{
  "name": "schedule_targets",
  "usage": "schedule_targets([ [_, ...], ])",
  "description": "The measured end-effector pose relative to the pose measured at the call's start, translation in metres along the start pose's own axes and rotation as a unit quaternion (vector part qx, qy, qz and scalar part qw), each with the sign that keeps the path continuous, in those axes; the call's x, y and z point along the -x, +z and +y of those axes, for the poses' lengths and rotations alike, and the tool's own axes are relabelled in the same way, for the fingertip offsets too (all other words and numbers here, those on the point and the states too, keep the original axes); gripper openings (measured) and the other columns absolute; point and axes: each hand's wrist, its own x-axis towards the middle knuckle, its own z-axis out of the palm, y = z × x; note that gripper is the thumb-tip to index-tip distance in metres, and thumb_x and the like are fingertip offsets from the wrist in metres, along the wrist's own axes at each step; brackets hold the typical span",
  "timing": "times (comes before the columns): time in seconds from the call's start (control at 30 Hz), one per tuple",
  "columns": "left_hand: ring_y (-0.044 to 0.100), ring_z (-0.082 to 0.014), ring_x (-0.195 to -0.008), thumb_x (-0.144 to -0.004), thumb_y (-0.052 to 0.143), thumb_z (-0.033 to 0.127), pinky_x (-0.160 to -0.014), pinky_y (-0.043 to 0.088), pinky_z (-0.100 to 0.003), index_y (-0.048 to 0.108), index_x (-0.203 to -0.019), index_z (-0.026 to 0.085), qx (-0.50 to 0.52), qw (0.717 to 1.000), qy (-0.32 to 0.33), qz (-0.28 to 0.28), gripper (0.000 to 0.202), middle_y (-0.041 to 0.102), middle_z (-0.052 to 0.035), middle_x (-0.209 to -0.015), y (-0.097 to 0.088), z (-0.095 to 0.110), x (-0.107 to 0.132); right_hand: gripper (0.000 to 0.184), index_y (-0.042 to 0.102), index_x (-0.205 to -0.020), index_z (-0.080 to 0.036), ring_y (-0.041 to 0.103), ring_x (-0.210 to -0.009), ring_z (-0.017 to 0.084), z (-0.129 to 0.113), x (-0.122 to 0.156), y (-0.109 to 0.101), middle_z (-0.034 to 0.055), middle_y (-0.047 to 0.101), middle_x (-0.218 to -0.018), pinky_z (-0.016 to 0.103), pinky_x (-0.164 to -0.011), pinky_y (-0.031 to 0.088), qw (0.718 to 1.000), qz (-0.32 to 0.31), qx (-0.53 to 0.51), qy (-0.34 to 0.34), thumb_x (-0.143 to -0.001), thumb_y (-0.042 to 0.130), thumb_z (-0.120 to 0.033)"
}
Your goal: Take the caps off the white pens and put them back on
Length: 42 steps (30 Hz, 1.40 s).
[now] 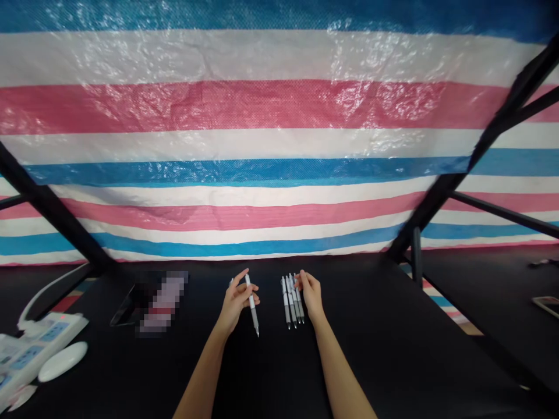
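The left hand (236,301) is closed on a slim white pen (252,308), while the half-open right hand (311,294) is held just right of parallel white pens (292,301) lying lengthwise.

A narrow gap is left between the left hand (236,301) and the row of pens (292,301), and leftward passage is bounded by a dark flat device (126,308), with a power strip (43,343) beyond it.
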Motion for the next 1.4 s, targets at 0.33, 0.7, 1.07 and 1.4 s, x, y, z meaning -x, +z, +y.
schedule_targets([
  [0.33, 0.061, -0.0129, -0.069, -0.074, 0.065, 0.029, -0.076, 0.052, -0.038, 0.031, -0.137, 0.026, 0.080, 0.996, 0.006, -0.024, 0.072, 0.064, -0.0038, -0.086, -0.003, 0.002, 0.000, 0.049, 0.062, -0.063, -0.016, 0.040, -0.043, 0.011, -0.001, 0.002, 0.000, -0.0016, 0.050, -0.046, 0.024, -0.046, 0.032, 1.000, -0.008, 0.019, 0.000, -0.074, 0.051, -0.062],
  [0.7, 0.059, -0.0107, -0.066, -0.072, 0.067, 0.029, -0.078, 0.051, -0.037, 0.044, -0.128, 0.025, 0.099, 0.994, -0.006, -0.037, 0.060, 0.061, -0.0007, -0.082, -0.010, 0.003, 0.000, 0.048, 0.062, -0.062, -0.017, 0.041, -0.042, 0.012, 0.000, 0.003, -0.002, -0.0012, 0.052, -0.046, 0.025, -0.046, 0.032, 0.999, -0.006, 0.037, -0.011, -0.076, 0.050, -0.061],
  [1.07, 0.061, -0.0118, -0.070, -0.074, 0.066, 0.027, -0.082, 0.050, -0.040, 0.035, -0.134, 0.028, 0.106, 0.993, 0.004, -0.052, 0.067, 0.062, -0.0024, -0.087, -0.015, 0.004, -0.001, 0.048, 0.062, -0.063, -0.017, 0.041, -0.043, 0.012, 0.000, 0.003, -0.001, -0.0013, 0.051, -0.046, 0.025, -0.046, 0.031, 0.999, -0.006, 0.039, -0.005, -0.076, 0.050, -0.061],
  [1.4, 0.060, -0.0107, -0.069, -0.074, 0.067, 0.028, -0.082, 0.050, -0.039, 0.040, -0.131, 0.029, 0.105, 0.993, -0.006, -0.050, 0.063, 0.060, -0.0001, -0.084, -0.019, 0.006, -0.001, 0.048, 0.062, -0.062, -0.017, 0.041, -0.043, 0.012, 0.002, 0.000, -0.001, -0.0010, 0.052, -0.046, 0.025, -0.047, 0.033, 0.999, -0.006, 0.041, -0.014, -0.077, 0.050, -0.061],
])
